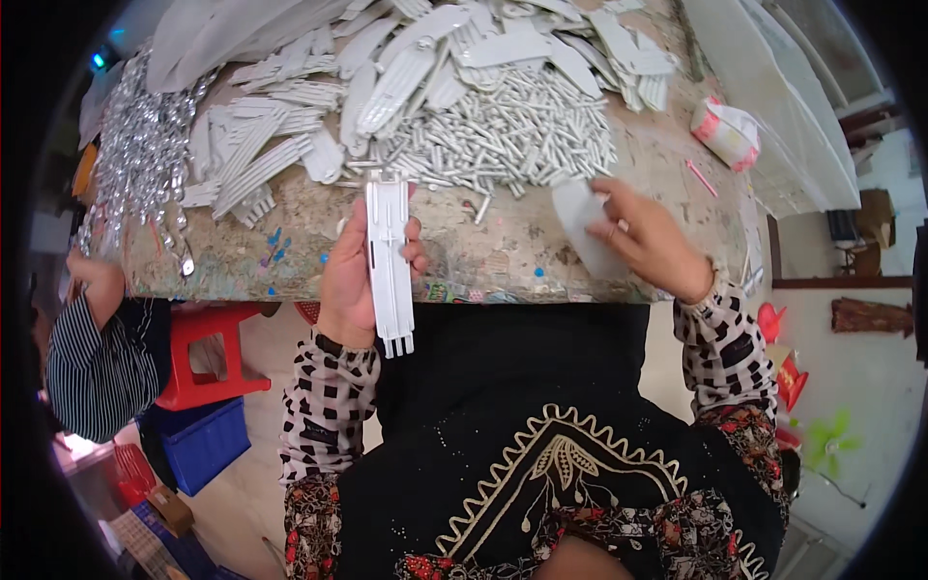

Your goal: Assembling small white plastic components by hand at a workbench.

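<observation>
My left hand (346, 280) is closed around a long white ribbed plastic piece (391, 271), held upright at the table's front edge with its prongs pointing toward me. To the right, my right hand (650, 240) pinches a flat, pale, rounded plastic piece (578, 220) just above the tabletop; motion blurs it a little. Beyond both hands lies a heap of small whitish cylindrical pins (522, 130). Large curved white plastic pieces (411, 82) are piled behind the pins, and narrower ribbed white pieces (261, 155) lie stacked to the left.
The worn wooden table (464, 251) has a bundle of shiny silver strips (145, 145) at its left. A pink-and-white roll (727, 133) and a pink stick (702, 178) lie at right. Another person's striped sleeve (97, 377), a red stool (208, 353) and a blue crate (206, 445) are at left.
</observation>
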A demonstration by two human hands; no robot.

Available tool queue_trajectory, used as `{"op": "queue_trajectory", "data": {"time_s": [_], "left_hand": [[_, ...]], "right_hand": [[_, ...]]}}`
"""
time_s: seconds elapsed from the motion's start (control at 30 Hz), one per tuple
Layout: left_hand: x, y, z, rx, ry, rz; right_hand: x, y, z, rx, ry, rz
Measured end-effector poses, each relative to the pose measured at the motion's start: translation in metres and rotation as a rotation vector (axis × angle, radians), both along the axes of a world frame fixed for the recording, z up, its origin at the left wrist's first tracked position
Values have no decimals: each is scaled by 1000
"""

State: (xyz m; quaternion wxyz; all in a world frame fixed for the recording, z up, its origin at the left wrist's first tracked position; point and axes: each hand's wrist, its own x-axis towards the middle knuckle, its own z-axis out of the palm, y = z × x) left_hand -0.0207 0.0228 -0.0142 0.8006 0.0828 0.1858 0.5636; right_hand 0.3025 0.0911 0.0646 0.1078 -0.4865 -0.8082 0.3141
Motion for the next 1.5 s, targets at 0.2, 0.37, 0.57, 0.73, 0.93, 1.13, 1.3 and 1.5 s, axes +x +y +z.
{"op": "queue_trajectory", "data": {"time_s": [0.2,0.37,0.57,0.73,0.93,1.13,1.3,1.5], "left_hand": [[21,17,-12,97,-177,-66],[28,16,1,44,-142,44],[40,12,12,162,15,52],[73,3,27,341,258,93],[76,-1,32,372,416,143],[75,-9,34,441,543,128],[76,-11,32,397,628,104],[79,-9,22,359,630,61]], "right_hand": [[26,-27,-80,315,-77,-129],[21,-38,-78,622,-104,-35],[33,-35,-80,573,-66,10],[-36,-51,-22,202,600,105],[-59,-56,-24,158,697,98],[-58,-59,-33,199,696,187],[-58,-61,-27,305,455,135],[-53,-59,-7,-5,371,126]]}}
